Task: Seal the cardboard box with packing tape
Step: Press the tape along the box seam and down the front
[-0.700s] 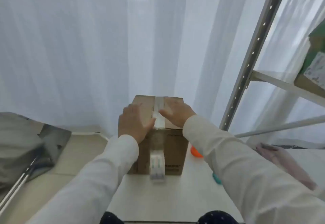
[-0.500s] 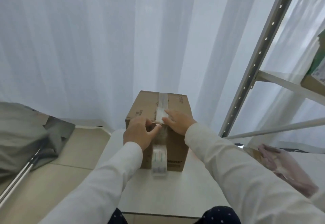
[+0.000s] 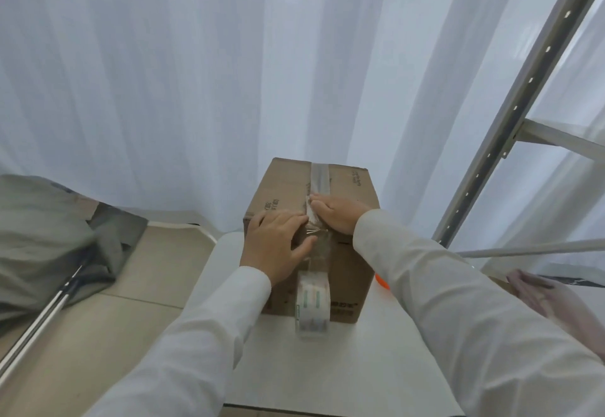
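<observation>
A brown cardboard box (image 3: 352, 187) stands on a small white table (image 3: 360, 367). A strip of clear packing tape (image 3: 320, 177) runs along the seam on its top and down over the near edge. The tape roll (image 3: 312, 305) hangs from that strip against the box's near face. My left hand (image 3: 275, 246) lies flat over the near top edge, left of the tape, thumb on the tape. My right hand (image 3: 337, 213) lies flat on the top, right of the seam, fingertips on the tape. Neither hand grips anything.
White curtains hang close behind the box. A grey metal shelf frame (image 3: 510, 115) rises at the right. An orange object (image 3: 381, 280) peeks out right of the box. Grey cloth and a metal pole (image 3: 42, 315) lie on the floor at left. A pinkish bag (image 3: 550, 295) lies at right.
Both hands have slid toward me along the tape, from the middle of the box's top to its near edge. The view has tilted a little.
</observation>
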`<state>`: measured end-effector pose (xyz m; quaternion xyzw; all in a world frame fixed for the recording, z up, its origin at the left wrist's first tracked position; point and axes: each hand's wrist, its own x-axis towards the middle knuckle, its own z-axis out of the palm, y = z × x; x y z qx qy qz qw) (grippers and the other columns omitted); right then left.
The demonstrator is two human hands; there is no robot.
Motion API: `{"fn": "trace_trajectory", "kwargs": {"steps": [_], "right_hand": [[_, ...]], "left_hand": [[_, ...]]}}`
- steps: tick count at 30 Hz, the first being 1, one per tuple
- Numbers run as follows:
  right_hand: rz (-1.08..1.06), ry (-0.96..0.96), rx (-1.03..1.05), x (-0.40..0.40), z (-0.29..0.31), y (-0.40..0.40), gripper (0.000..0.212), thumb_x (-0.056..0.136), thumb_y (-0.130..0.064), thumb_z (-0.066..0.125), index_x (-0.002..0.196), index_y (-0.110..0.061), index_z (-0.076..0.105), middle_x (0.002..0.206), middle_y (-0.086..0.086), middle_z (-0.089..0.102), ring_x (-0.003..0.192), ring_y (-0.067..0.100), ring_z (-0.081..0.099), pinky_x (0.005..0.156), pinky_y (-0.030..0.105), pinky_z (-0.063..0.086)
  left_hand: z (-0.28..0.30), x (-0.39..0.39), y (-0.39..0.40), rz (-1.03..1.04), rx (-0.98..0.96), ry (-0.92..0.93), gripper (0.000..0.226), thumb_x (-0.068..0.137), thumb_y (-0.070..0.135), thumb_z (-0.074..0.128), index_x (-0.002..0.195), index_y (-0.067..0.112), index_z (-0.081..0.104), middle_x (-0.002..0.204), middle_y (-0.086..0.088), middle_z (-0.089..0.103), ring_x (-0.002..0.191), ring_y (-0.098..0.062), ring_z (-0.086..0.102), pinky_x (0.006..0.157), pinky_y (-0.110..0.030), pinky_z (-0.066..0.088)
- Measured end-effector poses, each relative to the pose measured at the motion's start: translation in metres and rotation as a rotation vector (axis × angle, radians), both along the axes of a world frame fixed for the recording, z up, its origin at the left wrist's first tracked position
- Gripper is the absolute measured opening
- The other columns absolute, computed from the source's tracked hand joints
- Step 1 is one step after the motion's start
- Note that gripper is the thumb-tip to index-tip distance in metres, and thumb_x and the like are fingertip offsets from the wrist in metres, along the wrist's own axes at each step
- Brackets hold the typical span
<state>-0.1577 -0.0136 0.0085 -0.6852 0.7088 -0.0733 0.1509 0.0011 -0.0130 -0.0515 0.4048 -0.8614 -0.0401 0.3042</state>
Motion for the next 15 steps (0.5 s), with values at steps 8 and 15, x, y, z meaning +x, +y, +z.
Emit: {"fn": "trace_trajectory", "kwargs": {"steps": [8,15], "right_hand": [[-0.019,0.126,0.029,0.002,-0.008,-0.021,0.052,0.097,-0.036,0.014,0.143,-0.014,0.022,0.156,0.002,0.013,0.142,0.017,0.01,0.112,0.052,0.003],[0.064,0.11,0.049,-0.005,-0.011,-0.007,0.059,0.095,-0.048,0.012,0.146,-0.021,0.006,0.157,-0.001,0.001,0.143,0.012,0.0,0.113,0.049,-0.004]], "left_hand": [[-0.003,-0.006,0.004,0.038,-0.026,-0.021,0.044,0.085,0.049,0.048,0.12,0.024,0.057,0.123,0.004,0.061,0.118,-0.021,0.049,0.102,-0.035,0.027],[-0.001,-0.013,0.002,0.097,-0.009,-0.02,0.033,0.085,0.048,0.051,0.109,0.027,0.055,0.113,0.007,0.062,0.112,-0.018,0.049,0.1,-0.031,0.026]]}}
